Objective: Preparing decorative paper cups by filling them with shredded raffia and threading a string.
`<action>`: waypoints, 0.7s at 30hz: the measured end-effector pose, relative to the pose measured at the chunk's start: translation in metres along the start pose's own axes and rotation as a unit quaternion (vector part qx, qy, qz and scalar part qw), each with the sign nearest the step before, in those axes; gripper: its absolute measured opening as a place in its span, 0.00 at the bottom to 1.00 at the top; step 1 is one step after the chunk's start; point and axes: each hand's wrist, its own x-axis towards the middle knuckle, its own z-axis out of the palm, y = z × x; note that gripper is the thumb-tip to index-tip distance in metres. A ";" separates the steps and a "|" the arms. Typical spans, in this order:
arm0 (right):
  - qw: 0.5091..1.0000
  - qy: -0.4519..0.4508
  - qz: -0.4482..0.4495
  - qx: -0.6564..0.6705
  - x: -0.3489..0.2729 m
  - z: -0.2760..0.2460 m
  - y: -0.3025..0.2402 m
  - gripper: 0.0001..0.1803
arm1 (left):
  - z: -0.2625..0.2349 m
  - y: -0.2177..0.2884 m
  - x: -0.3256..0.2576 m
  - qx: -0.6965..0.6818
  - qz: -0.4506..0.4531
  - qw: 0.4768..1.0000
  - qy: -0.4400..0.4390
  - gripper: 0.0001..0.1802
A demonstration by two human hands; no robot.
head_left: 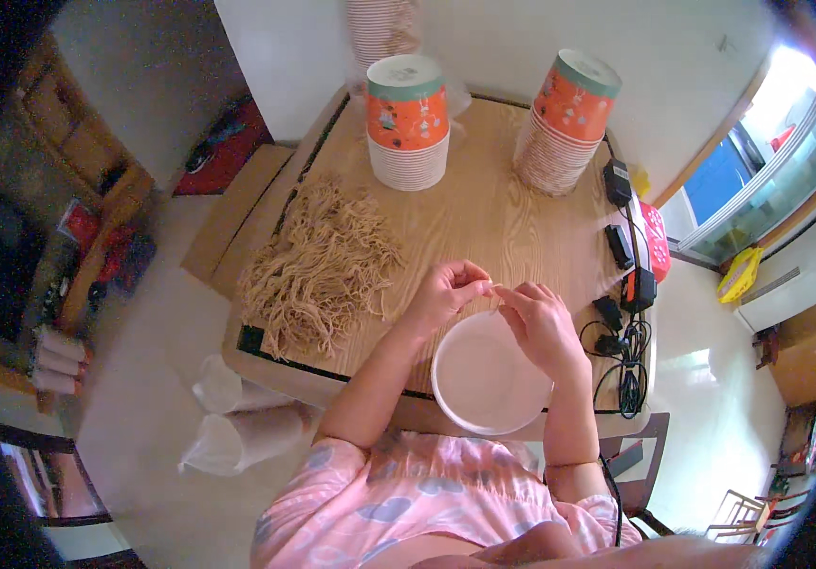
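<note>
Above a round white tub (491, 375) at the table's near edge, my two hands meet fingertip to fingertip. My left hand (448, 296) is closed in a pinch of thumb and forefinger. Facing it, my right hand (543, 322) pinches too, its wrist over the tub's right rim. A small pale bit shows between the fingertips, too small to name. To the left of my hands lies a loose heap of beige cords (323, 270).
Two upside-down stacks of paper tubs, one left (408, 128) and one right (569, 123), stand at the table's far side. Power adapters and a coiled black cable (631, 375) lie along the right edge. Bagged stacks (247, 441) lie on the floor at left.
</note>
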 end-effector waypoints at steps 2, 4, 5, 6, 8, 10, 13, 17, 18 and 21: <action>0.999 -0.012 0.024 0.019 0.006 0.003 0.005 0.12 | 0.001 0.000 0.002 -0.011 0.012 1.000 -0.002 0.04; 0.987 -0.027 0.060 0.148 0.013 0.002 0.006 0.10 | 0.001 0.000 0.003 0.021 0.004 1.000 -0.012 0.04; 0.987 -0.027 0.058 0.145 0.015 0.002 0.007 0.10 | 0.003 0.001 0.003 0.019 0.007 1.000 -0.013 0.04; 0.978 -0.017 0.075 0.192 0.016 0.003 0.009 0.08 | 0.005 0.003 0.003 0.015 0.018 1.000 -0.011 0.04; 0.967 -0.008 0.091 0.238 0.019 0.007 0.018 0.07 | 0.007 0.005 0.006 0.011 0.029 0.999 -0.009 0.04; 0.958 -0.023 0.061 0.280 0.021 0.011 0.033 0.05 | 0.009 0.005 0.009 0.020 0.019 1.000 0.000 0.04; 0.901 -0.061 0.117 0.413 0.024 0.019 0.040 0.04 | 0.003 -0.014 0.017 0.039 0.065 0.997 0.011 0.04; 0.857 -0.074 0.169 0.482 0.021 0.030 0.054 0.04 | 0.006 -0.008 0.009 0.024 0.011 1.000 0.012 0.04; 0.854 -0.054 0.162 0.491 0.021 0.034 0.054 0.04 | 0.005 -0.011 0.009 0.025 0.004 1.000 0.003 0.04; 0.854 -0.023 0.148 0.499 0.021 0.038 0.052 0.04 | 0.006 -0.005 0.007 0.024 0.000 1.000 -0.008 0.04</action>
